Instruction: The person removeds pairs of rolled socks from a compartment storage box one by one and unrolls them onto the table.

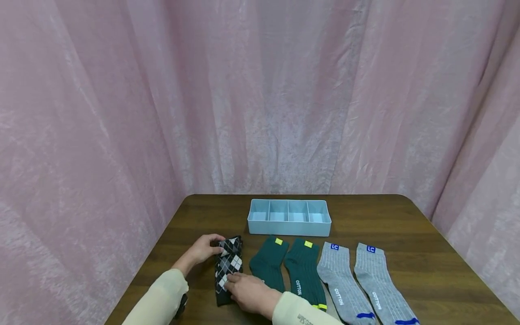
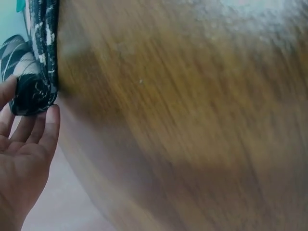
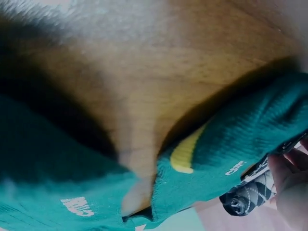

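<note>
A black, grey and white argyle sock (image 1: pixel 229 262) lies lengthwise at the left of the table, its far end rolled into a thick fold, seen end-on in the left wrist view. My left hand (image 1: pixel 201 248) grips that rolled end, thumb on one side and fingers (image 2: pixel 52 120) curved about the other. Lower down, my right hand (image 1: pixel 252 292) rests its fingers on the near part of the same sock. Just right of it lie two dark green socks (image 1: pixel 302 266) with yellow tags; the right forearm passes over their near ends.
Two grey socks (image 1: pixel 339 282) with blue labels lie flat further right. Behind the socks stands a light blue tray (image 1: pixel 289 228) with several compartments in a row. A pink curtain (image 1: pixel 260 113) hangs behind the wooden table (image 1: pixel 373 216).
</note>
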`<state>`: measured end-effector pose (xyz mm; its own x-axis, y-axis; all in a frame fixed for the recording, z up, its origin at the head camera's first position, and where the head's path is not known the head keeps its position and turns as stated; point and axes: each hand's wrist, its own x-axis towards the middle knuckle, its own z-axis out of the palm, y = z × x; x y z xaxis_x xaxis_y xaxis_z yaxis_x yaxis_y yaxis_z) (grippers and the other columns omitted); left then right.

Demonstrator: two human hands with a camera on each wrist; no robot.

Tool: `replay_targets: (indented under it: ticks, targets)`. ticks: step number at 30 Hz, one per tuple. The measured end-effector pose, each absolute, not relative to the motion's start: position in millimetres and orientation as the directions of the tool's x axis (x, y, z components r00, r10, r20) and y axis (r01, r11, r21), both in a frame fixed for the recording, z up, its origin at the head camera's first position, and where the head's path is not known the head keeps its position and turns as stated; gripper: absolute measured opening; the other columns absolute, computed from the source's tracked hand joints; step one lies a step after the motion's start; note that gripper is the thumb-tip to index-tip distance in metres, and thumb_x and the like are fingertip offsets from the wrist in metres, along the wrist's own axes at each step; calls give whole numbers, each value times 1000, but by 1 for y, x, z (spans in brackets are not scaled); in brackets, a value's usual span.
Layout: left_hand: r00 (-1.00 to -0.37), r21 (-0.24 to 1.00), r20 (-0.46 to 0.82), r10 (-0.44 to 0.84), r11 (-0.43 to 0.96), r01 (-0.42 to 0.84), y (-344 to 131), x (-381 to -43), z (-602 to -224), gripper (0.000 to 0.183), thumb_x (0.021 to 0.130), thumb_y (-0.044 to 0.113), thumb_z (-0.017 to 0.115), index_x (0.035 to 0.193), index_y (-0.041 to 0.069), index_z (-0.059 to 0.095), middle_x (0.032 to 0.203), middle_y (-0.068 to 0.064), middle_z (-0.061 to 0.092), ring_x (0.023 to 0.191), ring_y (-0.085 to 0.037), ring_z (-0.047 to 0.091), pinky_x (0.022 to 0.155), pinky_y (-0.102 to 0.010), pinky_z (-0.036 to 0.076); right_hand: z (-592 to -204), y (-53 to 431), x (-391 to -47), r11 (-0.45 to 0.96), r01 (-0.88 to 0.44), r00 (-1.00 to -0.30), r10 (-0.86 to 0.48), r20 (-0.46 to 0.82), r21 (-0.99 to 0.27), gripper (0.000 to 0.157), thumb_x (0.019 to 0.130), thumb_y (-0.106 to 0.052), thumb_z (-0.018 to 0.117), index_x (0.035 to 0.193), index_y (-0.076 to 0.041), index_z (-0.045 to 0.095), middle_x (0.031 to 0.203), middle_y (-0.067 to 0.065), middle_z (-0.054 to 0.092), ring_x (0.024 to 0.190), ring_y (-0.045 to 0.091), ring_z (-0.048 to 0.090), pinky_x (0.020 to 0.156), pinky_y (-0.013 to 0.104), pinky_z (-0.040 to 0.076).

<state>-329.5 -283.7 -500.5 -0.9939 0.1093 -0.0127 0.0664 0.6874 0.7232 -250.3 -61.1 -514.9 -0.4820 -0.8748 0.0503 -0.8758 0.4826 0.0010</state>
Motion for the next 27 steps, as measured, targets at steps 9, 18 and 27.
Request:
replay_targets:
  ticks: [9, 18, 27]
  targets:
    - [-993, 696, 70, 93, 709, 115, -280, -333, -505, 23, 91, 4, 70, 113, 11, 71, 119, -8, 67, 114, -30, 58, 99, -54, 44, -514, -63, -248, 508, -861, -508, -861, 15, 1, 33, 101, -27, 59, 133, -18, 63, 138, -4, 57, 125, 10, 54, 99, 25, 46]
    - [-996, 688, -2, 92, 723, 65, -278, -334, -505, 36, 84, 8, 79, 119, 13, 71, 124, -11, 65, 112, -29, 57, 101, -57, 41, -512, -64, -247, 506, -862, -506, -862, 25, -12, 31, 101, -25, 60, 131, -18, 65, 137, -3, 58, 124, 10, 55, 98, 24, 46]
    - [-993, 688, 92, 70, 716, 115, -278, -340, -506, 30, 85, 1, 75, 113, 6, 67, 116, -11, 65, 111, -33, 57, 97, -54, 44, -511, -64, -249, 503, -864, -503, -864, 23, -9, 31, 100, -25, 61, 130, -18, 65, 136, -4, 59, 123, 9, 55, 98, 23, 46]
